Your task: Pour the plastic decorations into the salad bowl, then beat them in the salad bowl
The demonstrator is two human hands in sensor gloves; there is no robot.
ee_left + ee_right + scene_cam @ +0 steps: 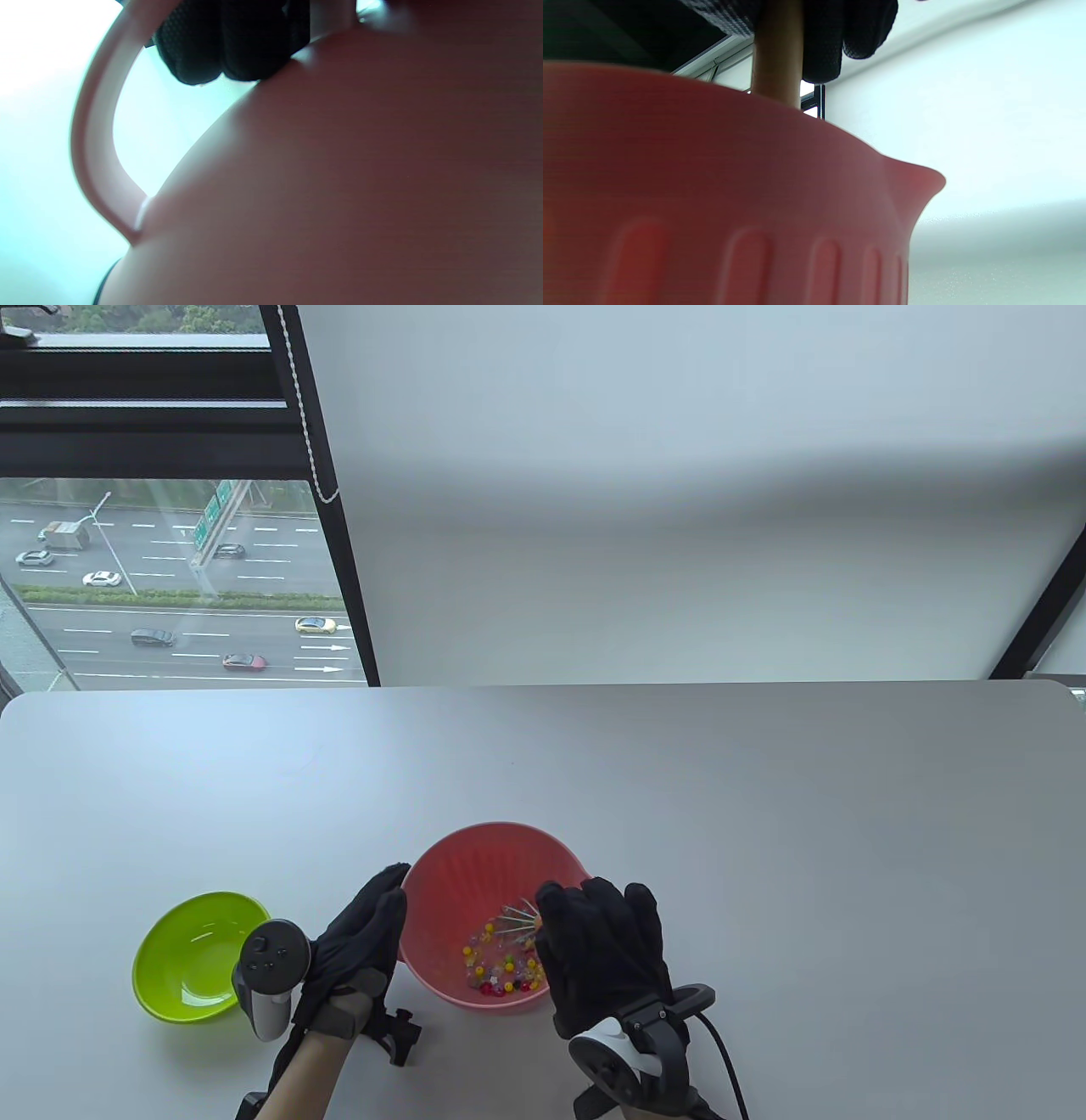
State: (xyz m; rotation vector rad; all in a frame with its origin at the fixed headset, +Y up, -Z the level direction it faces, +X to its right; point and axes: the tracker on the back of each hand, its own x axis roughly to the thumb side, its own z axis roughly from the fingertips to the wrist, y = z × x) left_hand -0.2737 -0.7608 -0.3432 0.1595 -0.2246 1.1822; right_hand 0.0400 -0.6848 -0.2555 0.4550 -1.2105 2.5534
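The pink salad bowl (475, 865) stands near the table's front edge, with several coloured plastic beads (501, 971) on its bottom. My right hand (598, 942) hovers over the bowl's right rim and grips the wooden handle (778, 55) of a whisk. The whisk's wires (517, 918) reach down among the beads. My left hand (373, 925) lies with straight fingers against the bowl's left wall. In the left wrist view its fingertips (229, 46) touch the bowl (360, 178) inside the pale handle loop (91, 140). The right wrist view shows the bowl's ribbed outside and spout (920, 178).
An empty lime green bowl (161, 942) sits to the left of my left hand. The white table (764, 814) stretches far behind and to the right. A window and a white wall stand beyond the table's back edge.
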